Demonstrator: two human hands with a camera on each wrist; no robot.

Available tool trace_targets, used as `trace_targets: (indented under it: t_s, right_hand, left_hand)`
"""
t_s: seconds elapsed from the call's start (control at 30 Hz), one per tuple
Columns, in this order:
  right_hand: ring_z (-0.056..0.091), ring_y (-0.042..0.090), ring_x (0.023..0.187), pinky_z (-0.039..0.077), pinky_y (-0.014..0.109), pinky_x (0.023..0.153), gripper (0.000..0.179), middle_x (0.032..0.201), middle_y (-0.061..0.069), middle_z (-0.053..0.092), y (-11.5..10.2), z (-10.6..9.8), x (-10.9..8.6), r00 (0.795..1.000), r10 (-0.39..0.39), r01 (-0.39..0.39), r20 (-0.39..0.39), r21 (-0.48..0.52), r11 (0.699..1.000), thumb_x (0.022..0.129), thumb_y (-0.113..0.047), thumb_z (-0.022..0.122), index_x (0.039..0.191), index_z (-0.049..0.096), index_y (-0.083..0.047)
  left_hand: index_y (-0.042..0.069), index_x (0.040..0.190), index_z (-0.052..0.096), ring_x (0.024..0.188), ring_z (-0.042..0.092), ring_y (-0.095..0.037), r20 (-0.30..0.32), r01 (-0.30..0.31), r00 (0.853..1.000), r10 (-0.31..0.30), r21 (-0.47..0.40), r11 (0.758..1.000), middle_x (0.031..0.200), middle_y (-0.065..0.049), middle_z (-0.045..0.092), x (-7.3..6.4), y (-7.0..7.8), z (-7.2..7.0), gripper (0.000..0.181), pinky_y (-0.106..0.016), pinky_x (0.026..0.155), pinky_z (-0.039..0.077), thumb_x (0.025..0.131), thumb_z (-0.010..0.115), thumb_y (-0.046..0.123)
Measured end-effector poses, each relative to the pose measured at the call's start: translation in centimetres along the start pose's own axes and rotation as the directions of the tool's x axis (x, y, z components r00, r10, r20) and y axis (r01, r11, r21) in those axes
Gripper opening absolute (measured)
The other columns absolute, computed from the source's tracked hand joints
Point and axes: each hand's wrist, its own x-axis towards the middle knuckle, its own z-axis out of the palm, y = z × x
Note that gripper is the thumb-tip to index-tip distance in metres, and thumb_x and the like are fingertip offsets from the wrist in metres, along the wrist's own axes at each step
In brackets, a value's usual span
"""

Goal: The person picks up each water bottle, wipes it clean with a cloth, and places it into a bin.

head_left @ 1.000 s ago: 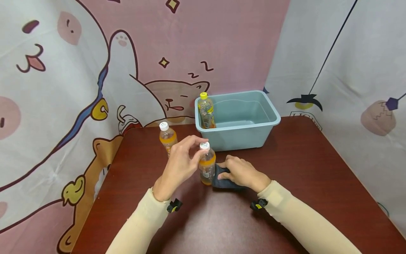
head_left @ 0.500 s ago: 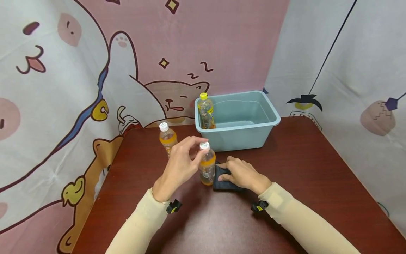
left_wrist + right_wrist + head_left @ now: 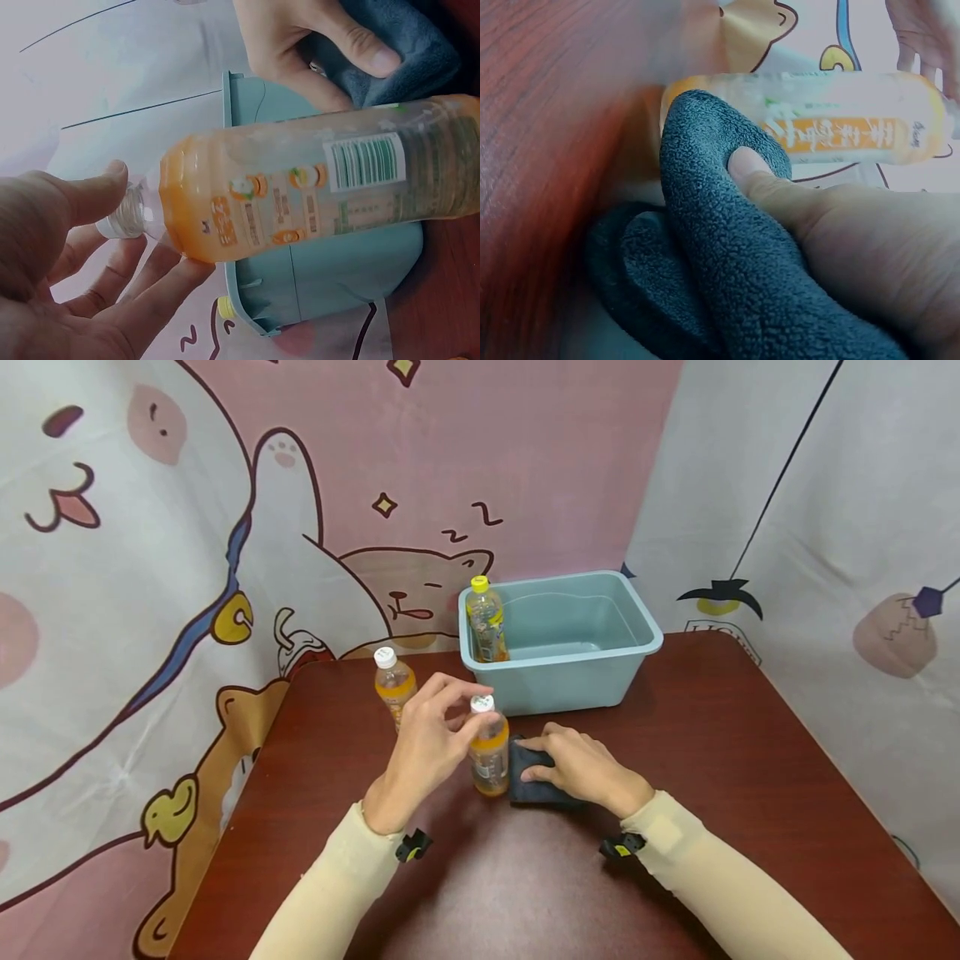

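Observation:
My left hand (image 3: pixel 431 747) pinches the white-capped neck of a clear plastic bottle (image 3: pixel 490 760) between thumb and fingers. That bottle stands upright on the table and has an orange band; in the left wrist view its label (image 3: pixel 292 187) shows a barcode. Just to its right, my right hand (image 3: pixel 585 764) grips a dark blue-grey cloth (image 3: pixel 536 783). The thumb lies across the folded cloth (image 3: pixel 720 195) in the right wrist view, while the fingers are mostly hidden. A second white-capped bottle (image 3: pixel 395 687) stands behind my left hand, partly covered by it.
Behind the hands, a light blue plastic bin (image 3: pixel 562 683) sits at the back of the dark red table (image 3: pixel 712 760). A yellow-capped bottle (image 3: pixel 486 622) stands inside its left end. A cartoon-printed cloth (image 3: pixel 555 468) hangs behind the table.
My right hand has drawn the cloth slightly to the right, away from the bottle's side. The left hand keeps its pinch on the neck, and the bottle stays nearly in place.

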Motion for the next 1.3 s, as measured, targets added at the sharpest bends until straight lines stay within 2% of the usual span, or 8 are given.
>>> trace_targets:
  t_s: [0.3, 0.6, 0.73, 0.87, 0.93, 0.97, 1.1, 1.3]
  right_hand:
    - [0.062, 0.01, 0.086, 0.051, 0.03, 0.066, 0.059, 0.115, 0.002, 0.074, 0.8, -1.3, -0.5, 0.997, -0.042, 0.046, -0.059, 0.056, 0.997, 0.104, -0.046, 0.088, 0.158, 0.075, -0.024]
    - [0.069, 0.016, 0.099, 0.056, 0.035, 0.078, 0.058, 0.12, 0.005, 0.077, 1.3, -2.4, -0.9, 0.992, -0.061, 0.07, -0.106, 0.087, 0.994, 0.106, -0.045, 0.086, 0.159, 0.075, -0.023]
    - [0.069, 0.016, 0.1, 0.055, 0.036, 0.081, 0.058, 0.118, 0.004, 0.077, 1.2, -2.6, -1.0, 0.99, -0.065, 0.076, -0.123, 0.088, 0.993, 0.107, -0.044, 0.086, 0.159, 0.074, -0.022]
    - [0.067, 0.015, 0.098, 0.053, 0.035, 0.082, 0.058, 0.115, 0.003, 0.076, 1.0, -3.0, -1.2, 0.987, -0.075, 0.09, -0.144, 0.103, 0.991, 0.107, -0.043, 0.086, 0.159, 0.074, -0.02]
    - [0.065, 0.015, 0.098, 0.053, 0.035, 0.082, 0.059, 0.114, 0.002, 0.076, 0.9, -3.3, -1.2, 0.986, -0.076, 0.094, -0.151, 0.118, 0.989, 0.107, -0.043, 0.086, 0.159, 0.074, -0.02]
    - [0.066, 0.015, 0.098, 0.053, 0.035, 0.083, 0.058, 0.114, 0.002, 0.076, 0.8, -3.5, -1.2, 0.985, -0.077, 0.097, -0.158, 0.124, 0.988, 0.107, -0.043, 0.086, 0.159, 0.074, -0.02]
    - [0.07, 0.018, 0.108, 0.059, 0.041, 0.092, 0.056, 0.123, 0.002, 0.077, 0.2, -4.0, -1.0, 0.978, -0.08, 0.113, -0.195, 0.163, 0.98, 0.109, -0.044, 0.083, 0.161, 0.072, -0.025]
    - [0.074, 0.025, 0.136, 0.062, 0.056, 0.114, 0.057, 0.148, 0.001, 0.077, -1.2, -4.5, -0.7, 0.952, -0.099, 0.176, -0.291, 0.252, 0.952, 0.11, -0.046, 0.082, 0.164, 0.068, -0.031]
  left_hand:
    - [0.017, 0.134, 0.088, 0.102, 0.081, -0.015, 0.021, 0.015, 1.0, -0.014, -0.017, 1.0, 0.117, -0.002, 0.075, -0.2, 0.1, -0.6, 0.035, -0.03, 0.09, 0.072, 0.1, 0.094, 0.012]
    - [0.022, 0.135, 0.089, 0.093, 0.075, -0.012, 0.039, 0.02, 0.999, -0.022, 0.045, 0.999, 0.125, 0.003, 0.085, -0.1, 0.0, -1.3, 0.035, -0.023, 0.068, 0.059, 0.101, 0.093, 0.014]
    - [0.022, 0.136, 0.088, 0.107, 0.08, -0.015, 0.055, 0.019, 0.998, -0.022, 0.06, 0.998, 0.13, 0.005, 0.087, 0.0, -0.1, -1.4, 0.033, -0.03, 0.076, 0.061, 0.103, 0.091, 0.016]
    - [0.022, 0.136, 0.088, 0.078, 0.07, -0.019, 0.064, 0.03, 0.997, -0.034, 0.066, 0.997, 0.131, 0.005, 0.088, 0.0, -0.1, -1.4, 0.031, -0.029, 0.066, 0.053, 0.105, 0.09, 0.019]
    - [0.022, 0.135, 0.087, 0.076, 0.071, -0.017, 0.061, 0.032, 0.998, -0.035, 0.061, 0.998, 0.13, 0.004, 0.089, 0.0, -0.2, -1.4, 0.031, -0.026, 0.064, 0.052, 0.105, 0.09, 0.018]
    - [0.022, 0.135, 0.087, 0.077, 0.073, -0.016, 0.059, 0.031, 0.998, -0.034, 0.059, 0.998, 0.129, 0.003, 0.089, 0.1, -0.2, -1.4, 0.031, -0.025, 0.065, 0.055, 0.105, 0.09, 0.018]
    - [0.02, 0.132, 0.085, 0.115, 0.087, -0.019, 0.055, 0.029, 0.998, -0.031, 0.041, 0.999, 0.127, -0.002, 0.09, 0.1, -0.3, -1.5, 0.03, -0.035, 0.086, 0.071, 0.103, 0.091, 0.014]
    - [0.018, 0.13, 0.085, 0.103, 0.085, -0.017, 0.062, 0.025, 0.998, -0.028, 0.053, 0.998, 0.13, -0.003, 0.089, 0.1, -0.3, -1.6, 0.028, -0.032, 0.079, 0.067, 0.103, 0.09, 0.013]
